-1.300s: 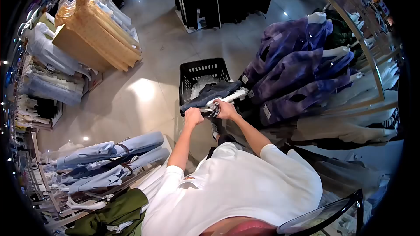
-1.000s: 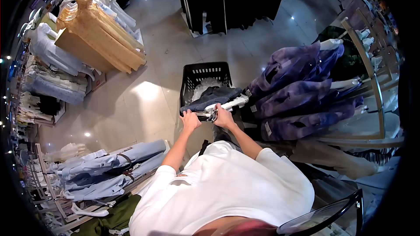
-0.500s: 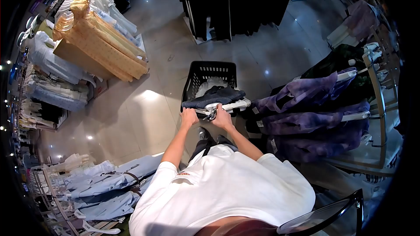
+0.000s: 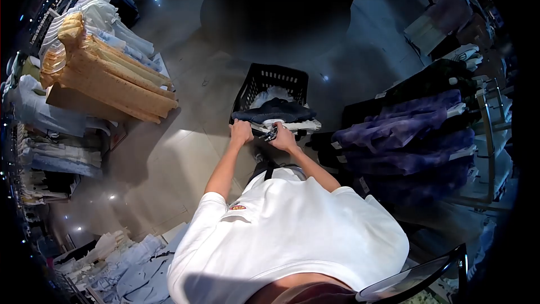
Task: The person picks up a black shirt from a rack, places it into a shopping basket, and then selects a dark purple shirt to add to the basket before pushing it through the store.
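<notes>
In the head view, a black shopping basket (image 4: 245, 91) with slotted walls is in front of my body. Inside lie a dark blue garment (image 4: 267, 114) and a white garment (image 4: 274, 94); light hangers or folds (image 4: 306, 126) jut past its near right side. My left hand (image 4: 242, 131) is closed around the near left part of the basket, where a handle may be hidden. Beside it, my right hand (image 4: 284, 137) is closed at the near edge, against a small dark-and-white object (image 4: 271, 134) too small to name.
Purple tie-dye garments (image 4: 405, 149) hang on a metal rack (image 4: 487, 135) to the right. Yellow dresses (image 4: 107, 73) hang on the left, with light blue and white clothes (image 4: 135, 270) at lower left. A large dark shape (image 4: 281, 11) stands ahead over the tiled floor (image 4: 169, 163).
The basket has moved slightly up in view, with both hands still on it. The left racks have shifted left, and the lower-left clothes have slid down. The scene looks darker.
</notes>
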`<state>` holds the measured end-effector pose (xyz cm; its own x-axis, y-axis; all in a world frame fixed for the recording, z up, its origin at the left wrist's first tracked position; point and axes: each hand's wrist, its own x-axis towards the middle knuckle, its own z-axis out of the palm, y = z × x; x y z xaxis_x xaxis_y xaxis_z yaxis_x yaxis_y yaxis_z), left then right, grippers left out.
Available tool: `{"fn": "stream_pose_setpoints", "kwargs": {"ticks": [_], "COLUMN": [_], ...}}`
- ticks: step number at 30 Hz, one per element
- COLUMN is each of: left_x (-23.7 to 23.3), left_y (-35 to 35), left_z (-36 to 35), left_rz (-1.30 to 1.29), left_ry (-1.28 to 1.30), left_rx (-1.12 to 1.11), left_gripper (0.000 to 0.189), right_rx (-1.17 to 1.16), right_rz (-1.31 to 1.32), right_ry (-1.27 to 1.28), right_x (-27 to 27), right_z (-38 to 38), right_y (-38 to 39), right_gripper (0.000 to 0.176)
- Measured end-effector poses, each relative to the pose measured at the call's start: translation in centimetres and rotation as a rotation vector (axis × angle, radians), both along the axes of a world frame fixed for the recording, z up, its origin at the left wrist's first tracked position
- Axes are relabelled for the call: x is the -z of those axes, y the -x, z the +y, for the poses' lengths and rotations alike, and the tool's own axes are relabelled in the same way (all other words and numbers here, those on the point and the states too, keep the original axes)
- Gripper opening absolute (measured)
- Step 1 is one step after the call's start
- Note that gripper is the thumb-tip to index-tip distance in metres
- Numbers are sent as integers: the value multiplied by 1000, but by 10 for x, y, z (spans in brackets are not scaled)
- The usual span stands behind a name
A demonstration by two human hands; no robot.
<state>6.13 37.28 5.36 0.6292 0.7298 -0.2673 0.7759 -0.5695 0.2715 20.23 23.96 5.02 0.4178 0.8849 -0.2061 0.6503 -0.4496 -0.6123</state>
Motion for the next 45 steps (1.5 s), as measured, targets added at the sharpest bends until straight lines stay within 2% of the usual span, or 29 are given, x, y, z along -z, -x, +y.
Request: {"fn": "stream_pose_setpoints", "kwargs": {"ticks": [8, 13, 15, 19, 21, 31, 34, 39, 45], "left_x": [-1, -13, -12, -16, -19, -19, -18, -35, -40], "left_y": [-19, -33, -38, -53, -58, -95, -107, -138, -170], "left_z": [67, 100, 111, 129, 137, 183, 202, 220, 241], "left_rz": [39, -19, 59, 76, 56, 42, 73, 158, 205], "left_ry": [-87, -11, -79, -102, -21, -75, -178, -69, -95], "left_rx": [142, 168, 224, 264, 248, 302, 331, 367, 412], "left_gripper": [29, 29, 28, 28, 31, 27, 29, 24, 25], "right_rx": [134, 191, 208, 226, 235, 251, 243, 273, 287], "right_rz": [19, 41, 47, 65, 76, 125, 166, 189, 245], "right_ry": [-13, -6, -3, -6, 4, -32, -54, -74, -76], "right_x": [0, -5, -5, -3, -5, -9, -15, -18, -15], "right_z": [49, 77, 84, 101, 107, 146, 160, 177, 197], "right_y": [-3, -7, -8, -19, -21, -49, -60, -83, -110], "right_gripper": [65, 67, 68, 67, 67, 67, 68, 70, 71]}}
